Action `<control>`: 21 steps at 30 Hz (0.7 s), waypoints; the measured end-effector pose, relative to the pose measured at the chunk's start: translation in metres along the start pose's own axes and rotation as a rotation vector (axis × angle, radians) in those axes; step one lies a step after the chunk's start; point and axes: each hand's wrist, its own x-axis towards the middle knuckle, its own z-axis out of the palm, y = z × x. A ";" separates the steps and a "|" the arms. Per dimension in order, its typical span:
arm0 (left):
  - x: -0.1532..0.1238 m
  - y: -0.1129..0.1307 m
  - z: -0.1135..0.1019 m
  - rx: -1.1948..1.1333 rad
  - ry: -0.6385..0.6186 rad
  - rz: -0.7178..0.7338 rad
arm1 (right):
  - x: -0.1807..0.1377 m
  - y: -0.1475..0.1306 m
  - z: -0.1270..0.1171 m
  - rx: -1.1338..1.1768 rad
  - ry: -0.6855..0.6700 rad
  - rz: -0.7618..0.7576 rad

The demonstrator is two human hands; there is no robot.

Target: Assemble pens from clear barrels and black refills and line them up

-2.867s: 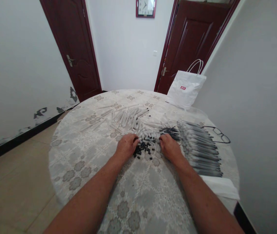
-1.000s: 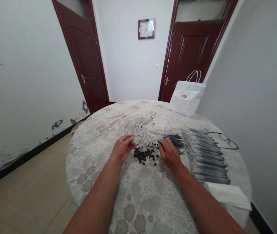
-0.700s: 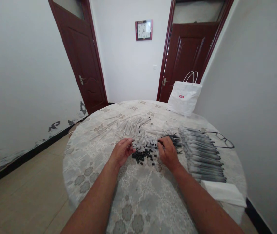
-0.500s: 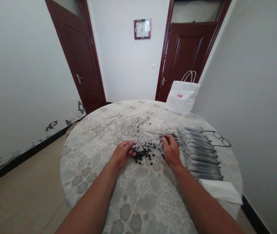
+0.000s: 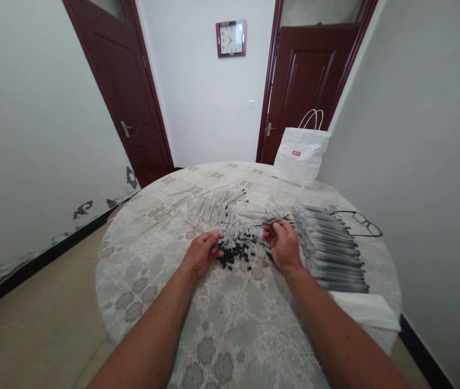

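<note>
My right hand [image 5: 284,246] pinches a thin dark pen refill [image 5: 268,222], which points left above the heap. My left hand [image 5: 202,253] is closed at the left side of the heap, thumb and forefinger together; whatever they hold is too small to make out. Small black pen plugs [image 5: 235,255] lie loose between the hands. Behind them spreads a pile of clear white pen barrels [image 5: 213,206]. To the right of my right hand, pens with dark refills inside [image 5: 331,251] lie side by side in a long row.
Eyeglasses [image 5: 361,224] rest beyond the row of pens. A white paper bag [image 5: 300,156] stands at the table's far right edge. A folded white cloth or bag [image 5: 365,310] lies at the near right. A patterned cloth [image 5: 144,302] covers the round table.
My right hand has turned and lifted slightly, and the dark refill now shows between its fingers. My left hand keeps nearly the same place. The view has tilted a little.
</note>
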 end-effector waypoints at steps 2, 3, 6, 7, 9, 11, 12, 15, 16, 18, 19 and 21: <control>0.000 -0.001 0.000 0.005 -0.002 0.008 | 0.000 0.001 0.000 -0.013 -0.019 -0.005; 0.001 -0.001 0.000 0.007 -0.004 0.010 | -0.001 0.002 0.000 -0.016 -0.028 -0.010; 0.001 -0.001 0.000 0.012 -0.014 0.009 | -0.002 0.003 0.002 -0.027 -0.046 -0.023; 0.001 -0.001 0.000 0.013 -0.018 0.010 | -0.002 0.003 0.002 -0.033 -0.047 -0.026; 0.001 -0.001 0.000 0.015 -0.022 0.011 | -0.002 0.004 0.001 -0.043 -0.043 -0.029; 0.000 -0.001 -0.001 0.014 -0.020 0.010 | -0.001 0.004 0.000 -0.050 -0.034 -0.027; 0.000 -0.001 -0.001 0.013 -0.018 0.010 | -0.001 0.004 -0.001 -0.052 -0.029 -0.025; 0.000 -0.001 0.000 0.018 -0.020 0.010 | -0.001 0.004 -0.002 -0.058 -0.031 -0.018; 0.000 -0.001 0.000 0.021 -0.022 0.006 | -0.001 0.005 -0.001 -0.062 -0.039 -0.015; 0.000 -0.001 0.000 0.026 -0.023 -0.010 | -0.003 0.006 0.000 -0.075 -0.064 0.000; 0.000 -0.001 0.000 0.025 -0.021 -0.014 | -0.003 0.007 0.000 -0.084 -0.075 0.007; 0.000 0.000 0.000 0.015 -0.012 -0.011 | -0.004 0.008 0.000 -0.104 -0.087 0.016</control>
